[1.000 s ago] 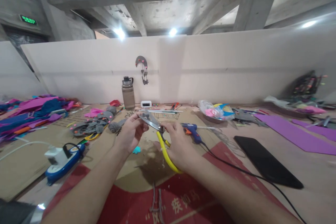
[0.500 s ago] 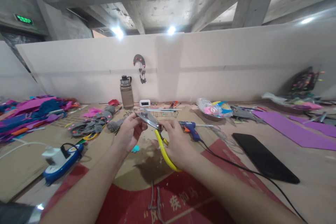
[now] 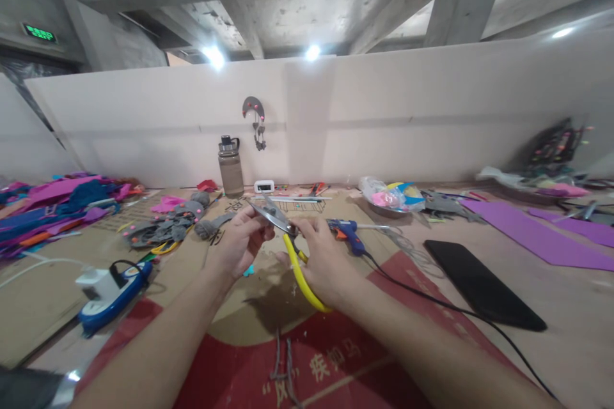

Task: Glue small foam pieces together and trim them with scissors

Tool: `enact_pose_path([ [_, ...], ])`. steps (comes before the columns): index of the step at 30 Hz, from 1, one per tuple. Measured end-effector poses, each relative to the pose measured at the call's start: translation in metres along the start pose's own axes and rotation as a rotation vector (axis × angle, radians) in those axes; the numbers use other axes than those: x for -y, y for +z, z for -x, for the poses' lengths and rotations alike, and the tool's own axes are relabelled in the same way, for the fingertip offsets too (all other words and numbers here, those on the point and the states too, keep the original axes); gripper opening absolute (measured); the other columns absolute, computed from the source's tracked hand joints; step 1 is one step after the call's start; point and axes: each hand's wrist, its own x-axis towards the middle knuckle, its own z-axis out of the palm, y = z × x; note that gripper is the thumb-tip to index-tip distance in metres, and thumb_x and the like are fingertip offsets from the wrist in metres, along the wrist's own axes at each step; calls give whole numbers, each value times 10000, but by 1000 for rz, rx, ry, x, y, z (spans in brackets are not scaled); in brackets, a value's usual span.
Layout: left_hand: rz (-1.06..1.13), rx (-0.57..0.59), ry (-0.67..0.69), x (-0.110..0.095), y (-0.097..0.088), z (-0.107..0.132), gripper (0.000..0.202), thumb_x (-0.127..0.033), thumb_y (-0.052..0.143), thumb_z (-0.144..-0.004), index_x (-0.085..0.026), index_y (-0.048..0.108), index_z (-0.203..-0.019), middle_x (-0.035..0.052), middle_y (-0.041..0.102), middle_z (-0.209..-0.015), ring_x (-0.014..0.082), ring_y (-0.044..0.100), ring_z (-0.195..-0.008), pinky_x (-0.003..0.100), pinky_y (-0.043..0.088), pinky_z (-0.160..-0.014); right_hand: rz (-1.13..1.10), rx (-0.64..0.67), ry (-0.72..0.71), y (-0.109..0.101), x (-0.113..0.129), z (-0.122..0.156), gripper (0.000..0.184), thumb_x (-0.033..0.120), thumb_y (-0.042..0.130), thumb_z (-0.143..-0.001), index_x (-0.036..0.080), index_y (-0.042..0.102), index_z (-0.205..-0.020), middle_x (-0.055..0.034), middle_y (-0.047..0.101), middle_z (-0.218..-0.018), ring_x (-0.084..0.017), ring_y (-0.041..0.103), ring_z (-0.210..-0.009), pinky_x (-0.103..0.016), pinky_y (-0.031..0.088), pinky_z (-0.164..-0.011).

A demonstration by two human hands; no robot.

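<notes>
My right hand (image 3: 322, 263) is closed round the yellow handles of a pair of scissors (image 3: 303, 281). Their metal blades point up and to the left, over the cardboard. Close against the blades, my left hand (image 3: 244, 239) pinches with thumb and fingers. A small grey piece (image 3: 269, 209) shows by the blades, but the blades and fingers partly hide it, so I cannot make out its shape. Below my left hand a small turquoise piece (image 3: 248, 271) lies on the cardboard. Nearer to me are thin brown-grey strands (image 3: 284, 367) on the red print.
Right of my hands lies a blue glue gun (image 3: 354, 239) with a trailing black cord, then a black phone (image 3: 482, 284). At left are a power strip (image 3: 112, 303), a grey wreath with pink dots (image 3: 160, 230) and felt scraps (image 3: 67, 204). A bottle (image 3: 231, 169) stands behind.
The view has shifted very slightly. Both hands stay almost in place with the scissors, and the left fingers have moved a little beside the blades.
</notes>
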Motion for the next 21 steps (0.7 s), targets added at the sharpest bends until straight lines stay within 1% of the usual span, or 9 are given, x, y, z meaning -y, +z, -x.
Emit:
enact_pose_path([
  [5,-15,28,-21,-1,1,0,164,-127,679,-680,-131,634,-838,24,613,-741,68,510,-565,186,400,-530,-6,-10,-12,1,-2,0,444,422,596,-759,233,496,-1148,-79,428,-1013,-207,508,-923,-364,444,-853],
  [11,-15,52,-32,-1,3,1,157,-134,675,-702,-126,627,-852,24,600,-758,69,525,-592,182,430,-558,-42,-16,-4,-1,0,-1,423,418,593,-763,224,507,-1129,-76,425,-1009,-200,508,-918,-363,440,-865],
  [15,7,57,-67,0,2,1,147,-123,671,-707,-121,613,-842,19,591,-743,65,533,-592,175,445,-572,-74,-3,9,-1,0,-2,417,419,599,-758,226,511,-1118,-70,417,-997,-188,501,-891,-354,445,-852],
  [21,63,64,-134,0,2,1,130,-117,673,-703,-121,584,-797,3,575,-655,60,534,-547,156,443,-530,-149,9,31,4,-4,-2,432,419,600,-754,240,496,-1133,-68,426,-1011,-182,485,-878,-341,454,-804],
])
